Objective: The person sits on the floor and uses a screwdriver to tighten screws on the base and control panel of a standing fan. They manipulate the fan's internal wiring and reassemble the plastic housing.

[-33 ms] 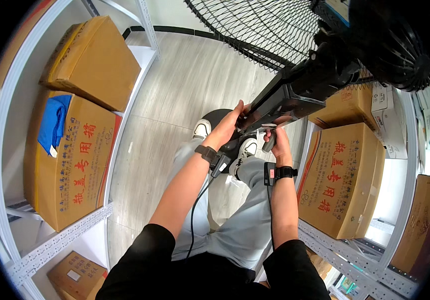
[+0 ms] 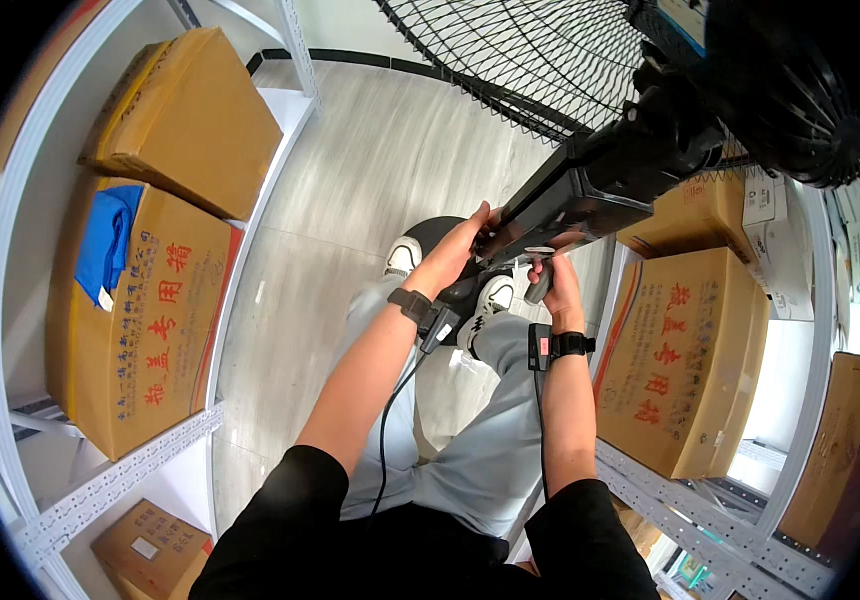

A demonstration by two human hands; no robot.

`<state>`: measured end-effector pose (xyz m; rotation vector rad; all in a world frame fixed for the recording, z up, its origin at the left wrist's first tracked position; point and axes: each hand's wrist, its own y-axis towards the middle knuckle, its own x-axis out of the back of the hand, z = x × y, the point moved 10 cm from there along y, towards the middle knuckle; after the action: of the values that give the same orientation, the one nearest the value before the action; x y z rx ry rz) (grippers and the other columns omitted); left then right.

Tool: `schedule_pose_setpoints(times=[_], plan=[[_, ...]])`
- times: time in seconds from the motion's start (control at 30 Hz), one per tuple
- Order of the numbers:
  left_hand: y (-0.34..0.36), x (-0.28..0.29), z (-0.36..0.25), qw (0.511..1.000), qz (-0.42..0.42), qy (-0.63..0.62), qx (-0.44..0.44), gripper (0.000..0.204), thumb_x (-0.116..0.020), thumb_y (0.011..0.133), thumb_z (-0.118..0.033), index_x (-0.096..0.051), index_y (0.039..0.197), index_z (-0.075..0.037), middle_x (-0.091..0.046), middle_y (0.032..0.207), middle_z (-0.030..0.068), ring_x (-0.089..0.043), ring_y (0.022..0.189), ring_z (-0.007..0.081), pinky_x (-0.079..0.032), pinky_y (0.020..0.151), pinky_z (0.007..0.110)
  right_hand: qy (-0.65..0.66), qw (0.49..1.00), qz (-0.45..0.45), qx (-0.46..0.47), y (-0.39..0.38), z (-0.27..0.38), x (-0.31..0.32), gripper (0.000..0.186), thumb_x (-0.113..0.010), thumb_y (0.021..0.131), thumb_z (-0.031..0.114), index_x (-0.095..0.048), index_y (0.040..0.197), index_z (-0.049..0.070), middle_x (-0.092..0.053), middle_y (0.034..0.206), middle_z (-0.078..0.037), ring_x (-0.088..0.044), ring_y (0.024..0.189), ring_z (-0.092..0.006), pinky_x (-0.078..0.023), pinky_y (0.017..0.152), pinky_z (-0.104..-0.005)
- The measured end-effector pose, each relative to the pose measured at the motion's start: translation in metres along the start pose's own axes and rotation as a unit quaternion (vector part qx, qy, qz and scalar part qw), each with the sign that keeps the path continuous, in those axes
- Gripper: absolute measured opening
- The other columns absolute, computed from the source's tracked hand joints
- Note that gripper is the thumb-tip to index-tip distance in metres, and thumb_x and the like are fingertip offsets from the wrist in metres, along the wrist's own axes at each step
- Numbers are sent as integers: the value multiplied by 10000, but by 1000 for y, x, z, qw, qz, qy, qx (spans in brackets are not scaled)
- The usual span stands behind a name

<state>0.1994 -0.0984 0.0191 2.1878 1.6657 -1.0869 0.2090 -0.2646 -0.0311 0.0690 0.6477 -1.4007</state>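
A black pedestal fan leans across the upper right, with its wire cage at the top and the motor housing beside it. My left hand is closed against the left side of the fan's lower body, most fingers hidden behind it. Below that body, my right hand has its fingers curled round a dark grey handle-like piece. Whether this piece is fixed to the fan, I cannot tell. The fan's round black base shows partly between my shoes.
Shelving with cardboard boxes flanks me on the left, a blue cloth draped on one. More cardboard boxes fill the right rack, near the fan. Black cables run along my forearms from the wrist devices.
The view has shifted very slightly. Both hands and the fan keep the same positions.
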Motion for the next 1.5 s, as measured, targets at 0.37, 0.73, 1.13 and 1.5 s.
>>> schedule_pose_setpoints(times=[0.37, 0.73, 1.13, 1.5], plan=[[-9, 11, -5, 997, 77, 9, -26, 457, -468, 928, -90, -409, 1367, 20, -557, 1267, 82, -548, 1128, 165, -429, 974, 308, 13, 1000, 17, 0, 0, 5, -10, 235, -490, 969, 270, -523, 940, 39, -526, 704, -48, -486, 562, -155, -432, 537, -292], [-8, 15, -4, 1000, 20, -4, -22, 422, -513, 891, -124, -481, 1303, -38, -572, 1247, 49, -529, 1138, 145, -422, 924, 317, 19, 1000, 2, -3, -2, 6, -12, 239, -499, 966, 271, -539, 943, 37, -536, 718, -44, -491, 576, -141, -436, 528, -281], [-10, 4, -2, 994, 21, -109, 0, 340, -536, 905, -170, -507, 1228, -68, -584, 1172, 26, -537, 1065, 131, -402, 903, 294, 27, 999, 28, 4, 2, 3, -7, 240, -488, 976, 266, -552, 991, 35, -532, 741, -32, -491, 612, -136, -434, 542, -281], [-5, 4, -2, 996, 30, -87, -14, 336, -528, 950, -186, -484, 1254, -50, -569, 1201, 55, -542, 1099, 154, -428, 952, 299, 4, 999, 34, 0, 3, 1, -4, 291, -482, 972, 296, -552, 1017, 17, -528, 726, -41, -495, 600, -153, -436, 547, -286]])
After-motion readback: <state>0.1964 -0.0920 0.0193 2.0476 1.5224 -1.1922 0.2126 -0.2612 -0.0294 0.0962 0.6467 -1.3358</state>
